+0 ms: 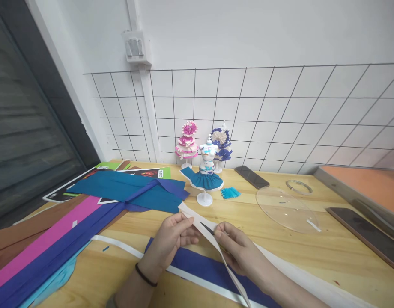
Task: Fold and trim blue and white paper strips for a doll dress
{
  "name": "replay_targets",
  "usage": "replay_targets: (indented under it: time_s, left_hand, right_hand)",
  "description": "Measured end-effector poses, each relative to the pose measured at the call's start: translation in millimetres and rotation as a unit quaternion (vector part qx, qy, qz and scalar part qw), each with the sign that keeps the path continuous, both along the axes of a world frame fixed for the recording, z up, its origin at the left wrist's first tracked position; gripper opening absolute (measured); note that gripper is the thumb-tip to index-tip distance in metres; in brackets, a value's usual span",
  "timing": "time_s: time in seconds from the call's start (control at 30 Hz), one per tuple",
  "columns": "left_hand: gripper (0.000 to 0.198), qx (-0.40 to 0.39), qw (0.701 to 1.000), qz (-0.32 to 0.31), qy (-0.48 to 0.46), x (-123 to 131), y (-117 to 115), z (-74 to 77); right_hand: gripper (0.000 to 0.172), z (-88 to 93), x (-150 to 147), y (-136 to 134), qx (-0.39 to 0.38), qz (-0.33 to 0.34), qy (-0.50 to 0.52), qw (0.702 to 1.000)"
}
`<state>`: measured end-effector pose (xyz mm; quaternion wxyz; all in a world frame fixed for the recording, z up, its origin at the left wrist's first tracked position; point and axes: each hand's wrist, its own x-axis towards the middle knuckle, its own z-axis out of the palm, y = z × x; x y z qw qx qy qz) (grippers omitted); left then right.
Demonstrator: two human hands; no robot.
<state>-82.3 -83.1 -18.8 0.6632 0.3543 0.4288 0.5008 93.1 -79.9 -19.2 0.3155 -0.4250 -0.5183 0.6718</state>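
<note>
My left hand (pixel 176 239) pinches a long cream strip of crepe-like paper (pixel 188 212) between thumb and fingers. A dark pointed blade (pixel 207 228) sticks out of my right hand (pixel 237 244), whose fingers are closed round it; its handle is hidden, so the exact tool cannot be told. The blade lies at a split in the strip, with a narrow piece hanging down below my right hand and the wider part running off to the lower right. Beyond my hands stands a small white dress form (pixel 207 160) in a gathered teal skirt (pixel 205 181) with a white hem.
Teal paper (pixel 110 187), magenta paper (pixel 52 233) and other coloured sheets lie left. Dark blue paper (pixel 200 263) lies beneath my hands. Two decorated forms, pink (pixel 186 147) and purple (pixel 223 155), stand behind. Right are phones (pixel 251 176), a clear disc (pixel 280 209) and an orange-topped box (pixel 367 188).
</note>
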Motion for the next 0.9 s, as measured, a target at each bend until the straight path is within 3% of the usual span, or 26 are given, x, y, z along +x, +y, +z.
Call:
replay_targets:
  time_s: [0.23, 0.5, 0.9]
  left_hand:
    - [0.014, 0.067, 0.997, 0.032, -0.029, 1.7, 2.0, 0.7]
    - [0.014, 0.072, 0.994, 0.016, -0.075, 5.5, 0.5, 1.0]
    - [0.011, 0.081, 0.994, 0.034, -0.065, 10.2, -2.5, 2.7]
  right_hand:
    - [0.048, -1.0, -8.3, 3.0, -0.019, -0.007, -0.007, 1.0]
    - [0.046, 16.7, -13.8, 0.7, -0.019, -0.008, -0.007, 1.0]
    - [0.049, 15.5, -22.4, 4.4, -0.009, -0.011, 0.009, 1.0]
